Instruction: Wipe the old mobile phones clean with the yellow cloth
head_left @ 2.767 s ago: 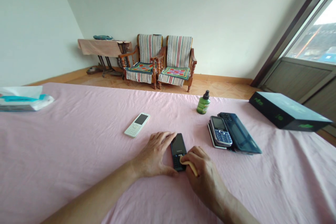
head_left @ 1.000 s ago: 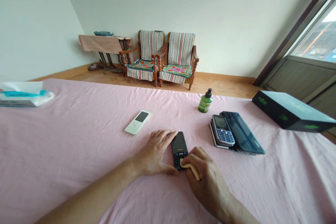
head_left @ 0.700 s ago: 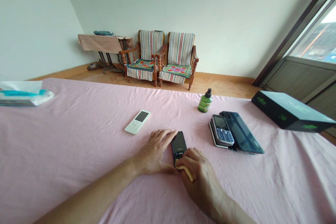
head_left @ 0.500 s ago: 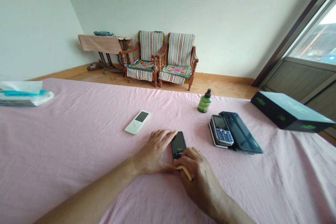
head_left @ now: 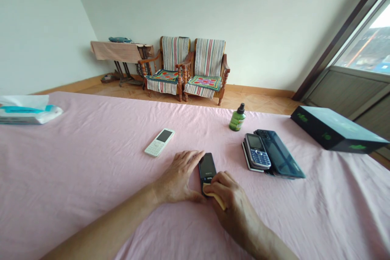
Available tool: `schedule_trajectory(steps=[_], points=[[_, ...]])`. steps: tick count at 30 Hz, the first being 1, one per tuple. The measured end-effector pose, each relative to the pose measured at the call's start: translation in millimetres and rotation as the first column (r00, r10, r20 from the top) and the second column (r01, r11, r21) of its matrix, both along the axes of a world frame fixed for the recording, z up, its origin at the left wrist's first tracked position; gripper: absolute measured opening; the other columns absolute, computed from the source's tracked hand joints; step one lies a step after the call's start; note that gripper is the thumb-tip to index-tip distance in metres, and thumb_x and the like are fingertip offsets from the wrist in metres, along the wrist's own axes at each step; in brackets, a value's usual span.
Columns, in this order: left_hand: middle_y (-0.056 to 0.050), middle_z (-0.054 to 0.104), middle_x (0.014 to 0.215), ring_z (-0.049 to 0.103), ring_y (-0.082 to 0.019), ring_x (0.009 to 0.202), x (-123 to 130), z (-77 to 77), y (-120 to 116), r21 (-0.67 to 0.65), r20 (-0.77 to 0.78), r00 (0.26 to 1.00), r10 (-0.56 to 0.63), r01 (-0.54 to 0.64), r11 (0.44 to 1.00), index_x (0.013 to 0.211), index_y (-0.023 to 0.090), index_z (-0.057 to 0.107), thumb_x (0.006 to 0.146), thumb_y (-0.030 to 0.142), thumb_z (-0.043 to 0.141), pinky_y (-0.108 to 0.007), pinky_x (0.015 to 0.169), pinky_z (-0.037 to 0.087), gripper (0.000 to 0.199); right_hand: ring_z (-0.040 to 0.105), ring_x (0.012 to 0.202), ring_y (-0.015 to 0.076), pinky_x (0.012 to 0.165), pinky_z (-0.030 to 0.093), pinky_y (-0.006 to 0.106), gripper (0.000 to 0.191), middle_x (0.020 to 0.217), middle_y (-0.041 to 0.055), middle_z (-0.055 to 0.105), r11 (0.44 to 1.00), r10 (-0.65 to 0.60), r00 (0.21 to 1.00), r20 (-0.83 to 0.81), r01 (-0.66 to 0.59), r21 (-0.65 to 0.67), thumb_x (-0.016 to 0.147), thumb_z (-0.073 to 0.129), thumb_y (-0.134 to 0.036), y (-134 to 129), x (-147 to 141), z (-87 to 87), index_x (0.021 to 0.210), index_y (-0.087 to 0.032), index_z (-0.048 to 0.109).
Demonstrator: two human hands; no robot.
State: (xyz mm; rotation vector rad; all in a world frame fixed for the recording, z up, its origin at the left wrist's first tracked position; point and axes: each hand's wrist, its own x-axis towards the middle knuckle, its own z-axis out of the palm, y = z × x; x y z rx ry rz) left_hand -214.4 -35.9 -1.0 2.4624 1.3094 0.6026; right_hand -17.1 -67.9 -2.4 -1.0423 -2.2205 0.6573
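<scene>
A black mobile phone [head_left: 207, 165] lies face up on the pink cloth-covered surface [head_left: 91, 150]. My left hand [head_left: 176, 175] steadies it, with the fingertips at its upper left edge and the thumb by its bottom end. In my right hand [head_left: 236, 205] is a folded yellow cloth [head_left: 218, 200], pressed against the phone's lower part. The fingers and cloth hide much of the keypad area. To the left, beyond my left hand, a white keypad phone [head_left: 159, 142] rests by itself.
At the right are a dark keypad phone [head_left: 257, 152] on a stack, larger smartphones [head_left: 282, 154] and a black box [head_left: 335, 130]. Behind them stands a green spray bottle [head_left: 237, 118]. A tissue pack [head_left: 30, 114] sits far left. Two wooden chairs [head_left: 202, 69] face the surface.
My right hand has shifted slightly with the cloth, uncovering a little more of the phone's lower left side. My left hand has stayed nearly still.
</scene>
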Motion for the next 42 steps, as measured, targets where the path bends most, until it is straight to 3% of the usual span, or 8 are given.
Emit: schedule_trajectory(steps=[7, 11, 18, 21, 28, 31, 42], points=[[-0.015, 0.042, 0.141, 0.039, -0.037, 0.127, -1, 0.4, 1, -0.012, -0.024, 1.000, 0.007, -0.007, 1.000, 0.145, 0.020, 0.026, 0.054, 0.066, 0.078, -0.051, 0.105, 0.029, 0.114, 0.054, 0.076, 0.0193, 0.065, 0.044, 0.028, 0.034, 0.080, 0.0069, 0.058, 0.990, -0.094, 0.994, -0.047, 0.098, 0.100, 0.077, 0.047, 0.004, 21, 9, -11.0, 0.090, -0.017, 0.071], [-0.016, 0.042, 0.142, 0.038, -0.037, 0.128, 0, 0.9, 1, -0.025, -0.019, 1.000, 0.006, -0.007, 1.000, 0.144, 0.018, 0.028, 0.056, 0.070, 0.074, -0.052, 0.106, 0.027, 0.113, 0.055, 0.075, 0.0196, 0.067, 0.044, 0.030, 0.032, 0.077, 0.0063, 0.060, 0.976, -0.132, 0.990, -0.054, 0.140, 0.169, 0.079, 0.047, 0.001, 44, 8, -14.9, 0.086, -0.017, 0.072], [-0.016, 0.042, 0.142, 0.038, -0.036, 0.128, -1, -0.3, 0, -0.041, -0.014, 1.000, 0.019, -0.020, 0.999, 0.144, 0.018, 0.029, 0.055, 0.070, 0.074, -0.053, 0.108, 0.025, 0.113, 0.058, 0.075, 0.0181, 0.070, 0.045, 0.028, 0.030, 0.076, 0.0050, 0.063, 0.973, -0.143, 0.987, -0.078, 0.155, 0.174, 0.078, 0.049, 0.000, 87, -1, -16.9, 0.081, -0.018, 0.073], [-0.016, 0.042, 0.142, 0.037, -0.036, 0.129, -1, 0.9, 0, -0.042, -0.006, 1.000, 0.010, -0.010, 0.999, 0.143, 0.017, 0.029, 0.058, 0.068, 0.073, -0.053, 0.107, 0.025, 0.108, 0.058, 0.074, 0.0170, 0.069, 0.045, 0.027, 0.030, 0.076, 0.0040, 0.062, 0.977, -0.118, 0.990, -0.071, 0.129, 0.168, 0.077, 0.048, 0.001, 85, 0, -15.2, 0.082, -0.017, 0.072], [-0.018, 0.041, 0.142, 0.037, -0.036, 0.129, -1, 3.3, -1, -0.047, -0.010, 1.000, 0.011, -0.011, 0.999, 0.143, 0.015, 0.028, 0.061, 0.064, 0.072, -0.053, 0.107, 0.026, 0.105, 0.054, 0.072, 0.0156, 0.064, 0.041, 0.025, 0.030, 0.074, 0.0019, 0.056, 0.989, -0.043, 0.999, -0.006, 0.043, 0.140, 0.074, 0.047, 0.005, 35, 15, -7.6, 0.074, -0.018, 0.067], [-0.019, 0.040, 0.143, 0.037, -0.037, 0.129, -1, 2.5, -1, -0.052, -0.015, 1.000, 0.020, -0.020, 0.998, 0.144, 0.015, 0.026, 0.061, 0.064, 0.073, -0.054, 0.107, 0.026, 0.108, 0.054, 0.073, 0.0160, 0.064, 0.041, 0.025, 0.034, 0.075, 0.0027, 0.056, 0.992, -0.034, 0.999, 0.033, 0.030, 0.123, 0.071, 0.045, 0.007, 28, 17, -4.3, 0.077, -0.017, 0.068], [-0.017, 0.035, 0.146, 0.033, -0.039, 0.131, 0, -0.3, -1, -0.073, 0.016, 0.999, 0.033, -0.032, 0.997, 0.148, 0.020, 0.013, 0.058, 0.061, 0.076, -0.060, 0.106, 0.022, 0.117, 0.052, 0.079, 0.0189, 0.071, 0.042, 0.029, 0.029, 0.077, 0.0054, 0.057, 0.969, -0.113, 0.992, 0.050, 0.099, 0.226, 0.081, 0.048, 0.000, 89, -13, -5.1, 0.073, -0.017, 0.071]])
